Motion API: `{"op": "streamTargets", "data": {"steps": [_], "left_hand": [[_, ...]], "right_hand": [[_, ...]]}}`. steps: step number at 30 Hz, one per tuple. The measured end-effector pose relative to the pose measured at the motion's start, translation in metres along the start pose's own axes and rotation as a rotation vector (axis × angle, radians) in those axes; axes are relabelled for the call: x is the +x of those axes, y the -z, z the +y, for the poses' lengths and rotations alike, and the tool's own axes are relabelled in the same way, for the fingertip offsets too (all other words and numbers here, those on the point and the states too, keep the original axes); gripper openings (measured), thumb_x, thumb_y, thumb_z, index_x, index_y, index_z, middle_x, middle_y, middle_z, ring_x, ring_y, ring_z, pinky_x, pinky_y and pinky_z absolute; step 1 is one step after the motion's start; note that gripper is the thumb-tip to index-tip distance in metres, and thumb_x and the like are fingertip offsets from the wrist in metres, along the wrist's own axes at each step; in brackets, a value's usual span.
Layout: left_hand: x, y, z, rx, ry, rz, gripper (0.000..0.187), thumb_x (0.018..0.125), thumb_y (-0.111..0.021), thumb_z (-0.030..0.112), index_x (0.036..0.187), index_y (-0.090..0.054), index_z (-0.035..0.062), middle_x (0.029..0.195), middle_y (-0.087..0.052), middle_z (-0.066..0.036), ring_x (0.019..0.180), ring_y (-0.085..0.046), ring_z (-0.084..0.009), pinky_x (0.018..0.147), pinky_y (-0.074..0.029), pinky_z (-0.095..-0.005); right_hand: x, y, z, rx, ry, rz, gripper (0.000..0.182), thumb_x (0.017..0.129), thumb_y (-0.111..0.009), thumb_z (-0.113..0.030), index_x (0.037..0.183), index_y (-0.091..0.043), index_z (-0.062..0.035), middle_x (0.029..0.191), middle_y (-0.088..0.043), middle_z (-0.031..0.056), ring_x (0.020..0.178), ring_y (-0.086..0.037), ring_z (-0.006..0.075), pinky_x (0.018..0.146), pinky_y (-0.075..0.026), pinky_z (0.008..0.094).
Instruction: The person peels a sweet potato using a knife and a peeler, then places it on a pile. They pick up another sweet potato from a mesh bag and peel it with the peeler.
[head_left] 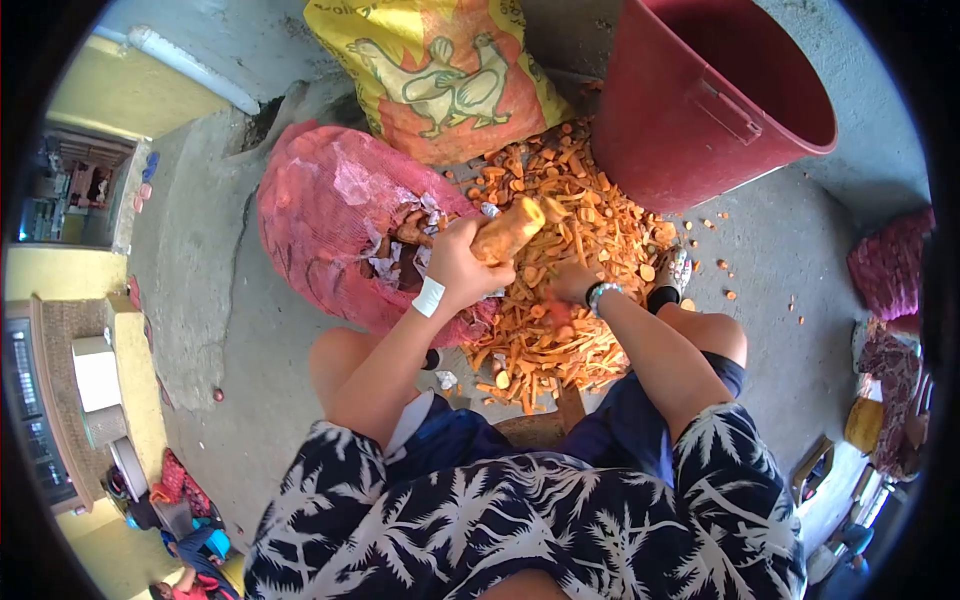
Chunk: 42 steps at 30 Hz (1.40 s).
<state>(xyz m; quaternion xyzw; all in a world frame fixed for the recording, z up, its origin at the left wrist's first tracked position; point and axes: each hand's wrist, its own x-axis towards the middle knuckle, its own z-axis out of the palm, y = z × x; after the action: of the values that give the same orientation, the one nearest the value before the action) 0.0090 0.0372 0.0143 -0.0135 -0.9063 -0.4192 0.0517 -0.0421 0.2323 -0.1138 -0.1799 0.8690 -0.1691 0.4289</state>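
Note:
My left hand (468,263) is wrapped round a thick, partly peeled orange root (508,232), raised over the peelings with its cut yellow end pointing up and right. My right hand (573,283), with a beaded band at the wrist, is just right of the root, low over the pile of orange peelings (610,235). Its fingers are blurred, and a smeared reddish shape shows beneath them; what it holds, if anything, is unclear. Beside my left hand lies a pink mesh sack (335,215), its open mouth showing brown unpeeled roots (410,232).
A large red bin (660,120) stands at the back right. Against the wall is a yellow and orange sack (450,80) with printed birds. My foot (672,275) rests at the pile's right edge. A person (190,585) is at the lower left, and another mesh sack (890,265) is far right.

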Motion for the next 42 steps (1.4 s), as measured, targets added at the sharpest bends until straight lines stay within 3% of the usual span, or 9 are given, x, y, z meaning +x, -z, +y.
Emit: {"op": "streamTargets", "data": {"steps": [4,9,12,20,23,28,30,33,42], "left_hand": [[0.006,0.007,-0.01,-0.021,-0.064,0.159,0.049,0.056,-0.073,0.019,0.096,-0.056,-0.0021,0.083,-0.061,-0.016,0.076,-0.061,-0.0294,0.07,-0.048,-0.0348],[0.005,0.018,-0.01,-0.268,-0.097,0.126,0.05,0.062,-0.073,0.017,0.106,-0.054,0.0003,0.095,-0.059,-0.011,0.089,-0.058,-0.0187,0.08,-0.044,-0.0316],[0.007,0.02,-0.004,-0.303,-0.026,0.14,0.05,0.063,-0.073,0.018,0.106,-0.054,-0.0001,0.092,-0.061,-0.011,0.087,-0.059,-0.0189,0.079,-0.046,-0.0312],[0.007,0.009,-0.001,0.114,-0.009,0.057,0.042,0.055,-0.074,0.021,0.085,-0.058,-0.0018,0.076,-0.061,-0.017,0.071,-0.062,-0.0293,0.065,-0.049,-0.0341],[0.006,-0.003,0.003,0.047,-0.06,0.098,0.04,0.054,-0.074,0.022,0.083,-0.058,-0.0018,0.074,-0.061,-0.016,0.069,-0.061,-0.0299,0.063,-0.049,-0.0353],[0.008,0.006,-0.006,0.075,0.074,0.132,0.04,0.054,-0.074,0.022,0.082,-0.058,-0.0022,0.076,-0.061,-0.017,0.069,-0.062,-0.0281,0.063,-0.048,-0.0353],[0.01,0.008,-0.016,0.021,0.099,0.112,0.039,0.054,-0.074,0.021,0.082,-0.058,-0.002,0.076,-0.062,-0.017,0.07,-0.063,-0.0277,0.063,-0.048,-0.0351],[0.012,0.008,-0.01,0.011,0.147,0.081,0.038,0.054,-0.074,0.021,0.081,-0.058,-0.0022,0.073,-0.061,-0.017,0.069,-0.062,-0.0285,0.062,-0.048,-0.0356],[0.003,0.003,0.01,-0.016,-0.052,0.061,0.044,0.052,-0.074,0.019,0.087,-0.059,-0.0029,0.077,-0.062,-0.017,0.075,-0.063,-0.0276,0.068,-0.049,-0.0343]], "right_hand": [[-0.002,0.007,-0.003,0.12,-0.14,-0.038,0.05,0.075,-0.061,-0.027,0.117,-0.05,-0.0016,0.092,-0.062,0.019,0.081,-0.062,0.0279,0.068,-0.049,0.0357],[-0.052,0.06,-0.043,0.582,0.209,0.691,0.027,0.074,-0.06,-0.011,0.099,-0.055,-0.0013,0.08,-0.061,0.0222,0.076,-0.062,0.0333,0.068,-0.049,0.0381],[-0.08,0.071,-0.065,0.449,0.394,0.73,0.032,0.074,-0.062,-0.006,0.105,-0.053,0.0,0.08,-0.061,0.019,0.07,-0.062,0.0295,0.063,-0.048,0.0349],[-0.063,0.063,-0.067,0.335,0.254,0.596,0.03,0.073,-0.059,-0.009,0.101,-0.056,0.0005,0.08,-0.062,0.0221,0.076,-0.061,0.0367,0.067,-0.05,0.0382],[0.009,0.041,-0.002,-0.026,-0.029,-0.138,0.05,0.078,-0.054,-0.034,0.117,-0.051,-0.0013,0.109,-0.055,0.026,0.095,-0.058,0.0319,0.081,-0.046,0.0394],[0.001,0.01,0.006,-0.161,0.04,0.218,0.039,0.078,-0.055,-0.029,0.101,-0.056,0.0027,0.091,-0.061,0.0231,0.079,-0.061,0.035,0.072,-0.048,0.0413],[-0.038,0.039,-0.033,0.41,0.15,0.516,0.03,0.077,-0.058,-0.019,0.1,-0.055,0.0004,0.087,-0.061,0.0215,0.077,-0.061,0.035,0.068,-0.048,0.0406],[-0.075,0.058,-0.067,0.441,0.433,0.731,0.026,0.076,-0.057,-0.011,0.099,-0.053,-0.001,0.082,-0.061,0.0228,0.076,-0.061,0.0353,0.064,-0.048,0.0405],[-0.018,0.047,-0.023,0.008,0.164,0.217,0.024,0.076,-0.055,-0.019,0.09,-0.061,-0.0003,0.086,-0.062,0.0205,0.08,-0.061,0.0325,0.068,-0.05,0.0397]]}}
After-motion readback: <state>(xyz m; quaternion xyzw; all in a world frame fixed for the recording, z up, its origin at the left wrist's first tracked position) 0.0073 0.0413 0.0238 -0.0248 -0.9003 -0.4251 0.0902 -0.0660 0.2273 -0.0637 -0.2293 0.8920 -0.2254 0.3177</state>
